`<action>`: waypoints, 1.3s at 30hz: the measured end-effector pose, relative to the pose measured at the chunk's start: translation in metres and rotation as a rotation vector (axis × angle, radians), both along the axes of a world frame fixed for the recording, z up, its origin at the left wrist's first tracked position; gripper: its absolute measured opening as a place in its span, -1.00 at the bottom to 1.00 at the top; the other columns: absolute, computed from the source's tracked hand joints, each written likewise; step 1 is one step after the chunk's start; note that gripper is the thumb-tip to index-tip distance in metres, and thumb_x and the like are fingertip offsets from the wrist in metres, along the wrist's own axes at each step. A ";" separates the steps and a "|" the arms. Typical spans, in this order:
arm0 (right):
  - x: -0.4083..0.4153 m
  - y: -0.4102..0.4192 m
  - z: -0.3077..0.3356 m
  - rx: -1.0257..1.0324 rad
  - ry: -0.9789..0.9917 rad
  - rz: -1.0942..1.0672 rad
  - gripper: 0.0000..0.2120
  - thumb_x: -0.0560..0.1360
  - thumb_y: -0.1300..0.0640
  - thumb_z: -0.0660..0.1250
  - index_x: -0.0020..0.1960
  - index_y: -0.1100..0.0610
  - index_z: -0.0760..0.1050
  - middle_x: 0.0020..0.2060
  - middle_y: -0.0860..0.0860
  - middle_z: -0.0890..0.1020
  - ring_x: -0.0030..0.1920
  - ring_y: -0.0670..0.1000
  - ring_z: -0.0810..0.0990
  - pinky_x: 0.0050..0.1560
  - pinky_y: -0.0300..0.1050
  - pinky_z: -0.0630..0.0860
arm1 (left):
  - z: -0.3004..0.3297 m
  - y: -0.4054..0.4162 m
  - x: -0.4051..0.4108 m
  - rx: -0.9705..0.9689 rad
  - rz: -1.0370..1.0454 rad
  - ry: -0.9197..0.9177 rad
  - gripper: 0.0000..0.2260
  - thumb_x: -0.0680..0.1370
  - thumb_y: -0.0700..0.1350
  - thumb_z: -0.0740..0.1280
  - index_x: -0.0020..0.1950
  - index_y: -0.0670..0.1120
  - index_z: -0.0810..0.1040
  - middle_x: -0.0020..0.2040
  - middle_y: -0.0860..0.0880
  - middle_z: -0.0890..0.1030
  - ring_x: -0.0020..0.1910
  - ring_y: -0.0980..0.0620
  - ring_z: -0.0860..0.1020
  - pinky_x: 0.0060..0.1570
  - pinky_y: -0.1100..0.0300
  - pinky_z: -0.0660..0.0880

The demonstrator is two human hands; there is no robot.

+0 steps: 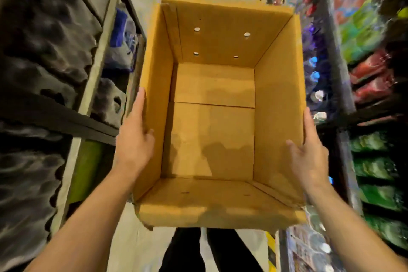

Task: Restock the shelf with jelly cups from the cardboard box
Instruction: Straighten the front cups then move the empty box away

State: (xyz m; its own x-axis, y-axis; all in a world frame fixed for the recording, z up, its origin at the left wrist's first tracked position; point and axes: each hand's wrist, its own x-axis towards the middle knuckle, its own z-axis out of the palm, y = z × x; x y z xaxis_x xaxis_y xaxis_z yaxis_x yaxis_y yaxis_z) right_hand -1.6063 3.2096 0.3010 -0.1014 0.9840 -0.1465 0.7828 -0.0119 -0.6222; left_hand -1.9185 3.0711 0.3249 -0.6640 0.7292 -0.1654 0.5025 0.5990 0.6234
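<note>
Brown corrugated cardboard makes up the open rectangular box [212, 117] that is held up in the aisle between two hands, its mouth turned toward the camera so that only bare cardboard is seen inside it. The left hand [135, 137] is laid flat against the outer left wall, fingers straight and pointing away along the wall, while the thumb is hooked over the rim onto the inner face. The right hand [309, 150] is pressed in the same way against the outer right wall, fingers extended, thumb resting inside the rim. The box is thus clamped between the two palms rather than pinched. Four small round holes [246, 35] are seen in the far wall, beyond the fingertips. Outside the left hand, dark shelving with grey moulded pulp trays [44, 51] is seen, blurred. Outside the right hand, a shelf of colourful packaged goods [373, 161] in green, red and purple is seen, too blurred to be identified. Below the box, between the forearms, dark trouser legs [198, 252] and pale floor are visible.
</note>
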 end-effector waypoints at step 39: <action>-0.034 0.033 -0.471 -0.240 -0.027 -0.057 -0.20 0.62 0.27 0.29 0.61 -0.25 -0.08 -0.05 0.16 0.56 -0.14 0.07 0.51 0.04 0.02 0.49 | -0.500 0.035 -0.030 -0.133 -0.008 -0.127 -0.14 0.59 -0.28 0.33 0.59 0.32 -0.13 0.47 0.28 0.15 0.51 -0.07 0.27 0.40 -0.15 0.30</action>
